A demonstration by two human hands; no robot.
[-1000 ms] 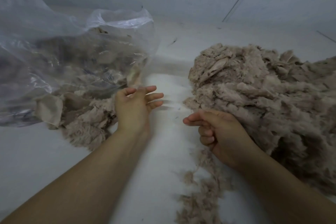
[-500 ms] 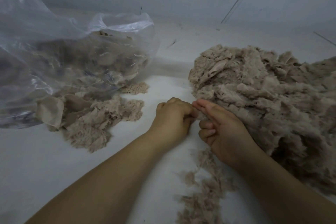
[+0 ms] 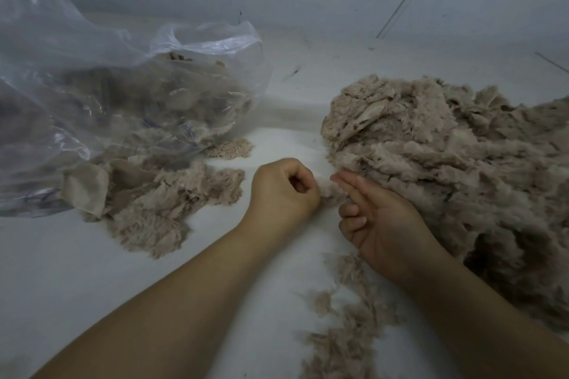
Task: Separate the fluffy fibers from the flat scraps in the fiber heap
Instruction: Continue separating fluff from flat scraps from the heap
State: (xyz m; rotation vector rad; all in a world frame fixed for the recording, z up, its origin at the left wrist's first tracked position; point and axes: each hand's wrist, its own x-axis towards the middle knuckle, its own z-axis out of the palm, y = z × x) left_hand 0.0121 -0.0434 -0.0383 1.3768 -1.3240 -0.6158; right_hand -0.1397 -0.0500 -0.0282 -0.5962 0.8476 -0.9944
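On the white floor (image 3: pixel 77 286), head view: left hand (image 3: pixel 281 191) curled into a loose fist, fingertips pinching one end of a small fluffy tuft (image 3: pixel 331 191). Right hand (image 3: pixel 381 224) palm up just beside it; two fingers (image 3: pixel 354 184) extended along the tuft's far side, other fingers curled; thumb hidden, so exact grip unclear. Both hands meet at near-left edge of the big fiber heap (image 3: pixel 462 163), which spreads right. Left: clear plastic bag (image 3: pixel 92 86) holding taupe pieces, more spilled pieces (image 3: pixel 160 203) at its mouth, one flat scrap (image 3: pixel 84 191) among them. Loose fluff trail (image 3: pixel 345 332) lies under right forearm.
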